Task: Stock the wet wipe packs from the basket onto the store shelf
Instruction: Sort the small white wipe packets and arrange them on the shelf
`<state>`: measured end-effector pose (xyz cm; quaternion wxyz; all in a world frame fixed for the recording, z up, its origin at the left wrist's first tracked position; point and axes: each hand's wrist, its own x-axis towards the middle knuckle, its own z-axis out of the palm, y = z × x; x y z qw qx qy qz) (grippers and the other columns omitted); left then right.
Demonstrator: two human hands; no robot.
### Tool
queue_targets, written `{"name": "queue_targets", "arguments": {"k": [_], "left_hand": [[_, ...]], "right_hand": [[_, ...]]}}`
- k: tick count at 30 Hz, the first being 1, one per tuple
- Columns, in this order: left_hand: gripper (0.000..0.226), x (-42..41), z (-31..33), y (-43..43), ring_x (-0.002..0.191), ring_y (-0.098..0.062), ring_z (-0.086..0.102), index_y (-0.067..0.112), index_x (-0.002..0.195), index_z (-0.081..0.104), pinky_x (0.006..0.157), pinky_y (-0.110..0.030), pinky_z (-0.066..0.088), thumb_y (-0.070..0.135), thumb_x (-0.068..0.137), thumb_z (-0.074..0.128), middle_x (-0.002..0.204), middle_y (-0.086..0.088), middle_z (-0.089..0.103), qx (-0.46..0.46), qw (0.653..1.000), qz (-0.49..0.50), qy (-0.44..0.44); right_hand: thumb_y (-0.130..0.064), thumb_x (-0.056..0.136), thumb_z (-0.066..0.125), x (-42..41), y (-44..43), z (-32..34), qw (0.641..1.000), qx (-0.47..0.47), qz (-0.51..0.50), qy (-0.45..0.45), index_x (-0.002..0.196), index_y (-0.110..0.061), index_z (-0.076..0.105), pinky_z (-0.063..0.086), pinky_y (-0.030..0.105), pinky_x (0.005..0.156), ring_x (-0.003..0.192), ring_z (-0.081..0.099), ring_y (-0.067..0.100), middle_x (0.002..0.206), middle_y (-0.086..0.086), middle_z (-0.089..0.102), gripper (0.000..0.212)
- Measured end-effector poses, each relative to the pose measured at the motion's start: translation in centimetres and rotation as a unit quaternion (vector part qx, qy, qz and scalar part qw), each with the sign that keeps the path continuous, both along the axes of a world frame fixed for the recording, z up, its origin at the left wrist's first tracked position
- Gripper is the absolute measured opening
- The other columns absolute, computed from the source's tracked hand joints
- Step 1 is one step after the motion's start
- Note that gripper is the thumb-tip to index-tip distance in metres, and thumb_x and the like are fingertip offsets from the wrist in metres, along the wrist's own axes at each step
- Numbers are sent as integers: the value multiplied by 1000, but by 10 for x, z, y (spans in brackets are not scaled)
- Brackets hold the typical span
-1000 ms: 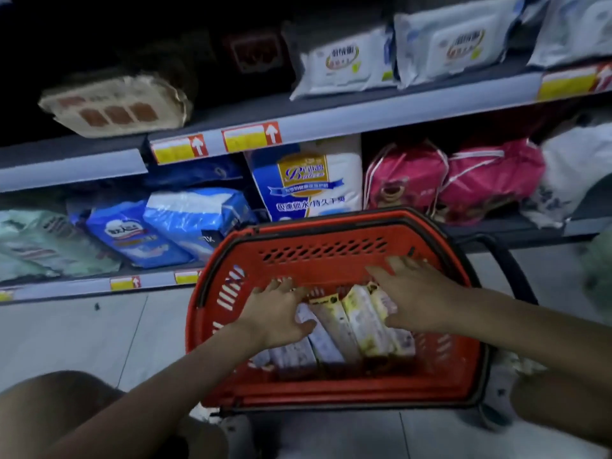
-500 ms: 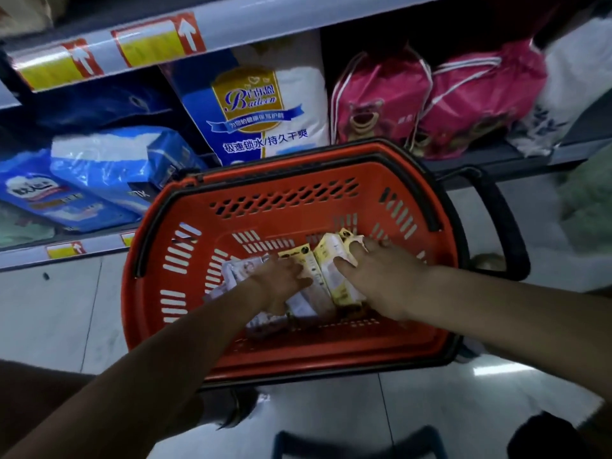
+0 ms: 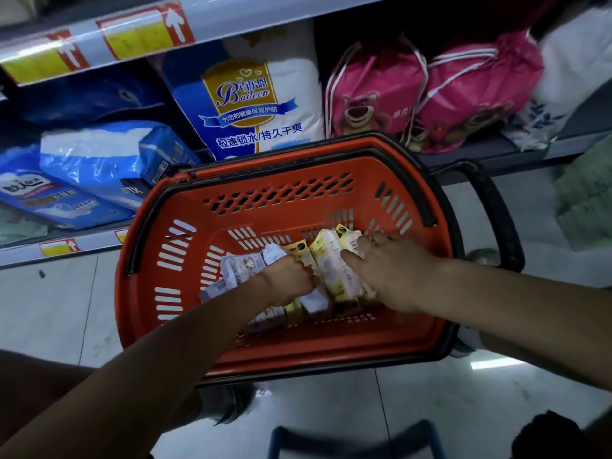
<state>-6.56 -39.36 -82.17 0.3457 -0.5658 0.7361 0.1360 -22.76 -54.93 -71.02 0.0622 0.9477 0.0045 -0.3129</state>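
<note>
Packs (image 3: pixel 331 273) in basket (image 3: pixel 265 180): my left hand (image 3: pixel 288 279), flat before, now grips them against my curled right hand (image 3: pixel 390 270); lift likely next.

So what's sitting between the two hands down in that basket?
Yellow-and-white wet wipe packs, between the left hand and right hand, in the head view.

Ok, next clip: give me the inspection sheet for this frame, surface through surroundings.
Surface: pale tiled floor; red basket sits on it before the shelf.
Job's things: wet wipe packs, all in the basket.
Clutter: green bundle on the floor at right.
Grippers: left hand grips packs, fingers curled; right hand holds others, thumb on top.
Cables: nothing seen.
Surroundings: blue packs, Baileen pack, pink bear bags on the shelf; price tags above.
</note>
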Motion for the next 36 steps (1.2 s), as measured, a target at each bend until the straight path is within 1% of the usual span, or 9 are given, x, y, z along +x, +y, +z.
{"name": "queue_targets", "arguments": {"k": [5,10,14,17,19,24,28,31,36], "left_hand": [[37,2,44,-1,94,-31,67,12,121,58,66,-34,38,19,85,64,106,-7,69,-37,992,121,16],[45,18,107,7,93,-31,66,20,120,53,66,-35,40,40,82,67,108,-3,68,-119,951,278,55],[42,31,158,19,91,-28,65,21,109,57,69,-34,49,47,78,67,103,1,67,-226,911,334,89],[43,33,185,26,85,-26,64,22,101,56,62,-32,38,54,72,55,95,3,66,-293,872,370,126],[45,30,194,28,86,-27,66,22,107,57,63,-33,41,52,73,60,98,2,69,-334,849,382,149],[72,18,207,24,108,-25,66,28,142,49,79,-35,49,31,73,69,123,1,71,-399,809,394,178],[83,25,214,29,112,-21,65,27,152,41,84,-38,55,31,77,74,130,1,68,-407,784,411,225],[82,23,207,30,116,-18,61,27,157,36,83,-29,48,30,83,71,134,2,64,-384,795,405,240],[85,18,195,28,123,-17,57,32,160,30,88,-30,49,29,84,68,138,3,61,-373,776,433,267]], "right_hand": [[-18,91,65,4,2,9,1000,22,-7,-10,157,-17,21,44,48,105,132,44,36,149,16,38,79],[-41,87,74,15,12,29,984,147,-79,-58,156,-20,17,48,43,99,127,51,32,143,9,44,92],[-46,84,78,28,23,47,930,275,-158,-187,149,-22,25,53,43,82,111,61,30,130,3,53,87],[-48,84,79,36,30,56,871,361,-197,-268,117,-26,42,43,30,65,86,56,11,101,-15,52,55],[-50,82,81,41,34,60,832,409,-226,-300,104,-25,44,41,28,61,79,56,5,94,-14,55,50],[-40,75,87,50,38,68,742,502,-295,-331,123,-27,56,59,45,79,96,69,10,111,-9,70,59],[-28,80,85,52,31,75,725,545,-285,-310,139,-33,54,59,39,91,112,66,6,125,-13,67,67],[-27,85,82,49,30,74,714,544,-302,-320,130,-27,59,59,42,87,106,67,5,117,-11,69,51],[-27,88,79,41,34,67,689,551,-356,-307,124,-21,62,57,48,88,105,69,17,115,-2,70,40]]}}
